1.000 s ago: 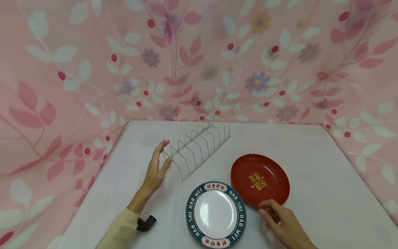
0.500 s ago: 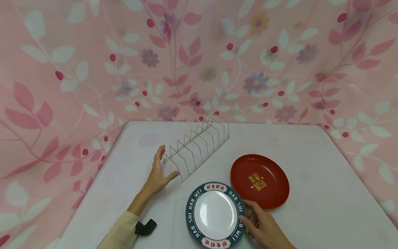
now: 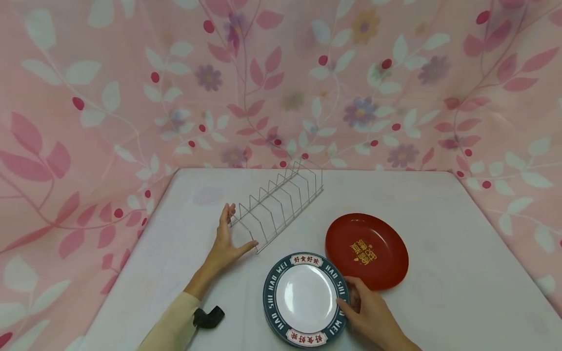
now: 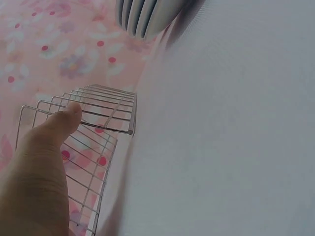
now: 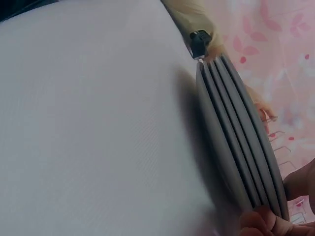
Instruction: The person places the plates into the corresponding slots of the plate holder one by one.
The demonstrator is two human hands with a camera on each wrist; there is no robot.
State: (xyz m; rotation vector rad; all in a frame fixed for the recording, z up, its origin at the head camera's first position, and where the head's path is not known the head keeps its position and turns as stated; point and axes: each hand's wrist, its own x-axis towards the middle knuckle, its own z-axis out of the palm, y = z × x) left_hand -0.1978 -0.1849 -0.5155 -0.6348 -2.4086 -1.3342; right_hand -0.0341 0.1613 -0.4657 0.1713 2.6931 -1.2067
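Note:
In the head view my left hand [image 3: 226,246] holds the near end of a wire dish rack [image 3: 281,204], fingers at its far side and thumb at the near corner. The left wrist view shows the thumb [image 4: 61,123] lying over the rack's wires [image 4: 113,105]. My right hand [image 3: 373,312] pinches the right rim of a white plate [image 3: 305,297] with a dark green lettered border. From the right wrist, this plate tops a stack of several plates [image 5: 236,132], with the thumb above the rim and the fingertips [image 5: 258,221] at the stacked edges.
A red oval plate [image 3: 369,251] with gold characters lies just behind and right of the stack. The white table [image 3: 452,273] ends at a pink floral cloth [image 3: 281,87]. A black wrist device [image 3: 208,318] sits by the left sleeve [image 3: 171,324].
My right hand has moved left from beside the red plate and taken hold of the patterned plate's rim. My left hand has closed in on the rack's near end, thumb reaching its corner.

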